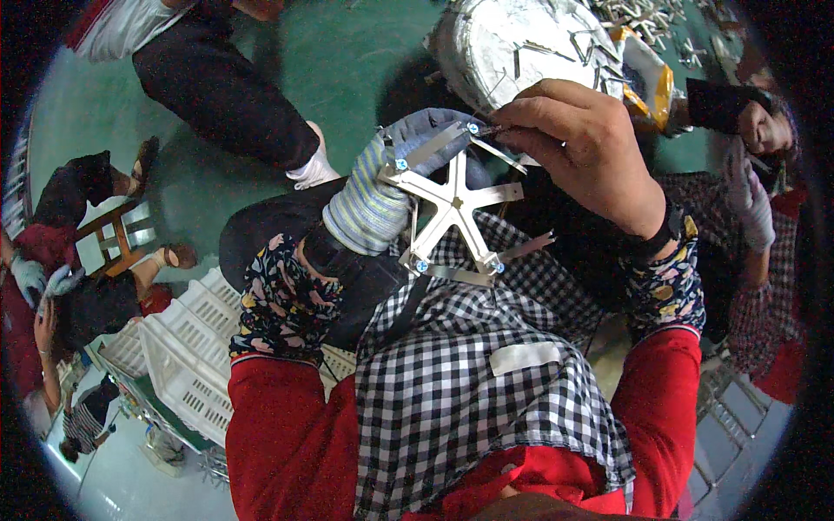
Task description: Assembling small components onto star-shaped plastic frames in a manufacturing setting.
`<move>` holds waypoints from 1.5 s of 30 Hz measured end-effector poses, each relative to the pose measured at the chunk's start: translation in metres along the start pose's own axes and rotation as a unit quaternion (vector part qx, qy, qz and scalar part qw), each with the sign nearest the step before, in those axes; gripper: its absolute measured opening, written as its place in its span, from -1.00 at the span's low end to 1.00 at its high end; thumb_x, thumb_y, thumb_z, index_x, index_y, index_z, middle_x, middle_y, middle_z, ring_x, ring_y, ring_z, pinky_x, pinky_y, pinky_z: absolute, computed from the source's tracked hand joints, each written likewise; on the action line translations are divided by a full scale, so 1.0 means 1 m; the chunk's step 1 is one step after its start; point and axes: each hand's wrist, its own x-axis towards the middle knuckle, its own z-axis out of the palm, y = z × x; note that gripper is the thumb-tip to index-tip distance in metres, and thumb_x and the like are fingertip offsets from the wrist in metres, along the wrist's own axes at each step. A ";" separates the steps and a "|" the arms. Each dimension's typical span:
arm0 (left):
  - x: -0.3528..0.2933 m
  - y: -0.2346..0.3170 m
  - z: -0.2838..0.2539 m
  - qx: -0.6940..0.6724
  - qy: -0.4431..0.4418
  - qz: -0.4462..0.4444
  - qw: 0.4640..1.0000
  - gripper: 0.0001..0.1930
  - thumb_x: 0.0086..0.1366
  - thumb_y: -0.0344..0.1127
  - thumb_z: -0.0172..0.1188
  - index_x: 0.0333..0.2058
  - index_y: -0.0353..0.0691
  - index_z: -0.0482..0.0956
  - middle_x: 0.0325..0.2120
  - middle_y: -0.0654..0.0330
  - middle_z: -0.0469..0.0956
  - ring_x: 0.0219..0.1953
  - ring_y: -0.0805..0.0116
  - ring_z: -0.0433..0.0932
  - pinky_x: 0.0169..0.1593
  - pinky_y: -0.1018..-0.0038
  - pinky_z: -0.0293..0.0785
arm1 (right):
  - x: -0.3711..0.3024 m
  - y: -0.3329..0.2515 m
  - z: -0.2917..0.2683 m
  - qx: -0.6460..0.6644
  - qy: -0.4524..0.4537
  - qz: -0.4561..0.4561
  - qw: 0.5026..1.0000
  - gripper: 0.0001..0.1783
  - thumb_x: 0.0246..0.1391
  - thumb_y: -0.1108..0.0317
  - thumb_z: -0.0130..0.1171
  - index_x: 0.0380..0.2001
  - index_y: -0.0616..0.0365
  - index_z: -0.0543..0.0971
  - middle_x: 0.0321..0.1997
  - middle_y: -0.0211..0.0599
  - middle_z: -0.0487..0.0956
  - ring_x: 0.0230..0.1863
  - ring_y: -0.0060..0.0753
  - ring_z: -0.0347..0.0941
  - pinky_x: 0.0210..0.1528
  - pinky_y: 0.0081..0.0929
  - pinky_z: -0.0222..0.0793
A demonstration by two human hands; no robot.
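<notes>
Round white container (pixel 482 48): strewn on top with thin metal strips (pixel 556 48); unable to tell what is inside.
White-and-yellow bag (pixel 647 78): lying just right of the container, near a heap of metal pieces (pixel 647 13).
White slotted crates (pixel 187 347): grouped beside the red left sleeve (pixel 282 425); unable to tell contents.
Floor (pixel 347 65): green, visible between the container and a co-worker's dark-trousered leg (pixel 226 95).
Room: furnished at left with a wooden stool (pixel 113 239); occupied by other people on both sides.
Working space: bounded beyond the right hand (pixel 591 143) by the container, at left by the crates.
Star-shaped metal frame (pixel 456 204): held above the checked apron (pixel 452 373); fitted at several tips with blue-headed screws (pixel 400 164) and flat strips (pixel 439 146).
Left grip: gloved left hand (pixel 369 200) wrapped behind the frame, holding it.
Right grip: bare, narrowly pinched at the frame's upper tip; too dark to identify anything between finger and thumb.
</notes>
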 end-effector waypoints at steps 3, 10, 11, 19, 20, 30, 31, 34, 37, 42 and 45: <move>-0.001 0.001 0.003 0.009 0.023 0.005 1.000 -0.81 0.27 -0.34 0.09 -0.16 -0.24 0.52 -0.34 0.24 0.58 -0.29 0.48 0.56 -0.21 0.57 0.54 | 0.000 -0.002 -0.001 -0.031 0.013 -0.013 0.999 -0.80 -0.19 0.45 0.25 -0.38 0.12 0.56 -0.49 -0.25 0.49 -0.46 -0.17 0.47 -0.42 -0.35 0.40; -0.002 0.000 0.001 -0.018 0.003 0.012 1.000 -0.79 0.28 -0.34 0.08 -0.15 -0.26 0.51 -0.26 0.21 0.57 -0.24 0.46 0.56 -0.17 0.54 0.54 | -0.001 -0.003 -0.004 -0.035 0.029 -0.012 0.999 -0.82 -0.18 0.43 0.25 -0.39 0.13 0.57 -0.51 -0.27 0.46 -0.49 -0.21 0.45 -0.45 -0.36 0.39; -0.002 -0.002 0.000 -0.030 0.005 0.019 0.999 -0.79 0.27 -0.33 0.09 -0.15 -0.26 0.51 -0.25 0.21 0.56 -0.24 0.47 0.55 -0.16 0.55 0.53 | -0.001 -0.003 -0.003 -0.031 0.032 -0.010 0.999 -0.82 -0.18 0.43 0.25 -0.39 0.12 0.57 -0.52 -0.27 0.45 -0.49 -0.21 0.45 -0.46 -0.36 0.38; 0.003 -0.002 -0.003 0.077 -0.010 0.024 0.997 -0.75 0.27 -0.28 0.10 -0.13 -0.28 0.50 -0.27 0.26 0.54 -0.25 0.56 0.51 -0.17 0.63 0.46 | -0.003 -0.005 0.000 -0.069 0.029 -0.029 0.997 -0.84 -0.24 0.45 0.21 -0.46 0.12 0.55 -0.56 -0.29 0.41 -0.52 -0.22 0.43 -0.48 -0.36 0.37; 0.003 0.001 -0.003 0.113 -0.002 0.021 0.993 -0.74 0.27 -0.27 0.10 -0.13 -0.29 0.50 -0.27 0.27 0.54 -0.26 0.58 0.49 -0.17 0.64 0.44 | -0.003 -0.005 0.001 -0.081 0.029 -0.032 0.996 -0.85 -0.27 0.45 0.20 -0.49 0.12 0.54 -0.57 -0.30 0.40 -0.53 -0.23 0.42 -0.50 -0.36 0.36; -0.004 0.019 0.009 0.192 0.027 0.003 0.981 -0.71 0.30 -0.30 0.04 -0.07 -0.34 0.48 -0.44 0.38 0.47 -0.44 0.72 0.31 -0.33 0.74 0.25 | -0.004 -0.003 0.006 -0.127 0.050 -0.068 0.988 -0.87 -0.31 0.43 0.18 -0.55 0.10 0.48 -0.60 -0.31 0.35 -0.54 -0.23 0.40 -0.52 -0.32 0.33; -0.004 0.019 0.010 0.200 0.037 0.002 0.979 -0.71 0.31 -0.31 0.03 -0.07 -0.34 0.48 -0.45 0.39 0.46 -0.47 0.73 0.27 -0.36 0.76 0.22 | -0.004 -0.002 0.007 -0.121 0.051 -0.066 0.989 -0.87 -0.30 0.42 0.18 -0.55 0.10 0.48 -0.60 -0.31 0.35 -0.54 -0.23 0.40 -0.52 -0.32 0.33; -0.004 0.026 0.011 0.234 0.023 -0.020 0.972 -0.71 0.31 -0.35 0.02 -0.03 -0.33 0.45 -0.40 0.35 0.49 -0.42 0.71 0.36 -0.31 0.77 0.30 | -0.005 -0.002 0.008 -0.116 0.052 -0.059 0.990 -0.88 -0.27 0.41 0.19 -0.55 0.10 0.48 -0.61 -0.31 0.34 -0.55 -0.23 0.39 -0.53 -0.31 0.32; -0.008 0.021 0.012 0.200 0.038 -0.024 0.979 -0.70 0.30 -0.38 0.02 -0.01 -0.33 0.42 -0.32 0.30 0.53 -0.34 0.66 0.46 -0.22 0.73 0.39 | -0.005 -0.005 0.008 -0.117 0.047 -0.051 0.991 -0.88 -0.23 0.39 0.21 -0.55 0.10 0.48 -0.62 -0.30 0.34 -0.55 -0.22 0.39 -0.53 -0.31 0.32; -0.008 0.017 0.009 0.179 0.017 -0.017 0.984 -0.70 0.30 -0.39 0.02 -0.01 -0.33 0.42 -0.27 0.26 0.54 -0.27 0.60 0.50 -0.16 0.69 0.44 | -0.005 -0.006 0.007 -0.111 0.035 -0.042 0.992 -0.87 -0.20 0.36 0.23 -0.56 0.10 0.48 -0.63 -0.30 0.34 -0.56 -0.20 0.39 -0.54 -0.30 0.31; -0.006 0.017 0.010 0.165 0.016 -0.009 0.986 -0.71 0.30 -0.38 0.02 -0.03 -0.32 0.43 -0.27 0.26 0.54 -0.29 0.61 0.49 -0.19 0.69 0.44 | -0.005 -0.006 0.006 -0.105 0.030 -0.040 0.993 -0.87 -0.20 0.36 0.23 -0.56 0.10 0.48 -0.63 -0.29 0.34 -0.55 -0.19 0.40 -0.54 -0.30 0.31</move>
